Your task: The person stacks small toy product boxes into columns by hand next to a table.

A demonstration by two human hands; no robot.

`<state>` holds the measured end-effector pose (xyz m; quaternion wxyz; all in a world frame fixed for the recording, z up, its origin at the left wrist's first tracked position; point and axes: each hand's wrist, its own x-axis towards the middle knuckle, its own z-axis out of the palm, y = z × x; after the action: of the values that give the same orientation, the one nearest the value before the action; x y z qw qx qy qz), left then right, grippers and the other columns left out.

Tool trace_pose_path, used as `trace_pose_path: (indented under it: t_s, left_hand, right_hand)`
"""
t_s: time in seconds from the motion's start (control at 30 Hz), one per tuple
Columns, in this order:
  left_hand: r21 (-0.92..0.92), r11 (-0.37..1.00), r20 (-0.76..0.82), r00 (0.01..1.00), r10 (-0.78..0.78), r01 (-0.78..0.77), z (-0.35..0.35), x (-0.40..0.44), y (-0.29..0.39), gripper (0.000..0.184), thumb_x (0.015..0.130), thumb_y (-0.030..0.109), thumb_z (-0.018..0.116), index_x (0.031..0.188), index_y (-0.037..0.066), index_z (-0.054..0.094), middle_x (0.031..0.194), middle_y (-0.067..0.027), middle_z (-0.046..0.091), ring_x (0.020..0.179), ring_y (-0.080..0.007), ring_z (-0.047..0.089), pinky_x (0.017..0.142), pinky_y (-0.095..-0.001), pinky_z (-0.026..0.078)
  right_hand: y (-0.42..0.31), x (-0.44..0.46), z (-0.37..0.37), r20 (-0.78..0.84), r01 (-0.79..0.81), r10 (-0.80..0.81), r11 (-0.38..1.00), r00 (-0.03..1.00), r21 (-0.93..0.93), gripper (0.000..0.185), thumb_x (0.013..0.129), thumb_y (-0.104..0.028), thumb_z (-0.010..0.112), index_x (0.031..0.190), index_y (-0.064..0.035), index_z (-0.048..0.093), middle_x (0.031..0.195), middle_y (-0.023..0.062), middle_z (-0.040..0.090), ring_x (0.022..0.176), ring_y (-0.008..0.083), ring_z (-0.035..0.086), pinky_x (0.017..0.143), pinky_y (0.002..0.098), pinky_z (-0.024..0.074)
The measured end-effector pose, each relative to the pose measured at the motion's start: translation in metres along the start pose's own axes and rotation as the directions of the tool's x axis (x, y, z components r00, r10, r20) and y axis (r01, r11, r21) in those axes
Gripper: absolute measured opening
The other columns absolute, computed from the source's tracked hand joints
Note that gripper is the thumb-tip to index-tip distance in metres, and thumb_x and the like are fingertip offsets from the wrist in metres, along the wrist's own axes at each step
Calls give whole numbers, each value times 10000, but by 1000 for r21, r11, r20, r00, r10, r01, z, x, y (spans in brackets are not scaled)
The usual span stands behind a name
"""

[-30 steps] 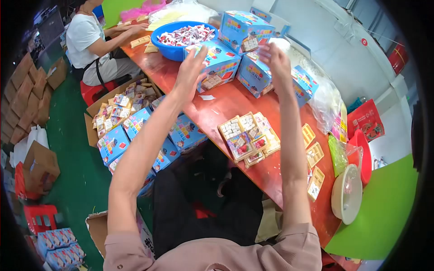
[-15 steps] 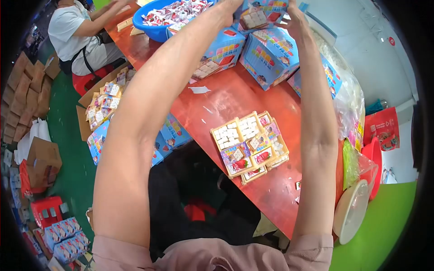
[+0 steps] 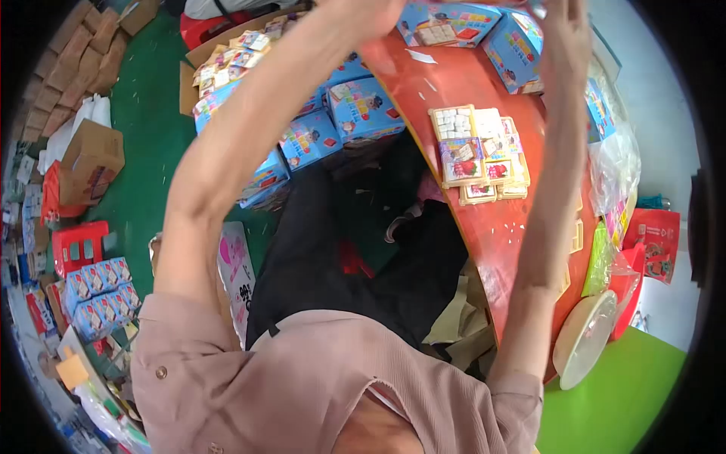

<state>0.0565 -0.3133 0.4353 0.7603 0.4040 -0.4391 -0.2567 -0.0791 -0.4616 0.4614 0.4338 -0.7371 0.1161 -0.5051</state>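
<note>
My left hand (image 3: 370,17) is at the top edge, its fingers cut off by the frame. Across from it, my right hand (image 3: 567,34) is raised at the top right, with its fingertips also out of view. A thin reddish edge shows between them, too little to name. Below and beyond the hands stand a printed blue box (image 3: 450,30) and another blue box (image 3: 514,57) on the red table (image 3: 491,242). Nearer me on the table lies a cluster of small trays (image 3: 473,159), with white pieces and strawberry-printed packets.
Several blue boxes (image 3: 363,110) stand beside the table on the left, near a carton (image 3: 189,87) of small packs. Brown cartons (image 3: 91,163) and a red stool (image 3: 82,246) are on the green floor. A pale basin (image 3: 586,340) leans at the right edge.
The view has tilted down towards my chest, so the table and boxes sit higher. The blue box between my hands earlier is no longer recognisable. The seated person is mostly out of frame.
</note>
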Motion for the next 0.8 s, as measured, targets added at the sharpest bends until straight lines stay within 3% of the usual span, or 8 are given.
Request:
trace_pose_path:
  t_s: [0.1,0.17,0.3,0.37,0.5,0.53,0.63,0.8]
  left_hand:
    - [84,992,-73,993,-89,95,-21,-92,12,834,878,633,517,1492,140,242,1523,-67,261,1382,-295,248,1070,-565,235]
    - [120,954,-400,893,-207,275,-1,-151,31,745,889,579,532,1467,177,287,1473,-58,324,1335,-253,299,1013,-572,275]
    - [55,947,-562,794,-233,317,-9,-235,10,788,899,526,551,1503,155,208,1494,-75,287,1362,-218,271,1075,-515,228]
    - [98,956,-615,772,-161,276,-13,-263,-4,646,944,320,538,1476,93,251,1357,-103,424,1257,-193,377,1046,-364,314]
    - [97,852,-721,626,-296,514,-41,-303,-51,766,923,377,550,1500,61,158,1437,-219,288,1323,-301,328,1093,-407,280]
    - [28,852,-674,640,-370,522,-48,-307,-55,879,923,461,551,1523,50,57,1555,-151,149,1432,-250,146,1149,-387,147]
    - [26,798,-721,564,-403,603,-67,-310,-74,879,929,452,544,1520,30,48,1563,-161,133,1440,-259,130,1151,-394,146]
    - [229,800,-726,645,-240,555,-95,-299,-101,766,937,447,513,1497,30,197,1366,-253,327,1278,-363,363,1029,-422,346]
  right_hand:
    - [-13,-71,26,36,28,-24,992,999,-125,496,969,-365,527,1302,0,500,1204,112,556,1112,172,516,941,325,435]
    - [-2,-118,48,121,-145,115,947,986,286,637,913,-253,652,1384,54,352,1216,150,552,1082,181,539,891,300,450]
    - [-5,-205,82,263,-398,319,851,910,344,520,993,-288,517,1399,-1,362,1334,114,467,1190,189,489,1008,369,423]
    - [21,-239,91,341,-437,325,835,882,336,530,990,-302,516,1406,-13,360,1351,103,462,1211,184,472,981,363,420]
    - [59,-291,107,421,-636,502,715,756,290,524,986,-347,515,1387,-35,387,1342,69,463,1221,175,453,991,387,397]
    - [69,-302,113,412,-668,539,684,734,295,534,981,-355,524,1397,-51,379,1332,56,470,1216,173,456,983,389,400]
    - [93,-322,129,381,-715,606,611,699,340,547,975,-330,547,1396,-36,359,1353,85,433,1229,203,447,1010,435,408]
    - [114,-338,143,379,-723,617,553,689,414,642,946,-348,596,1414,-12,311,1361,137,403,1263,247,421,1003,458,431]
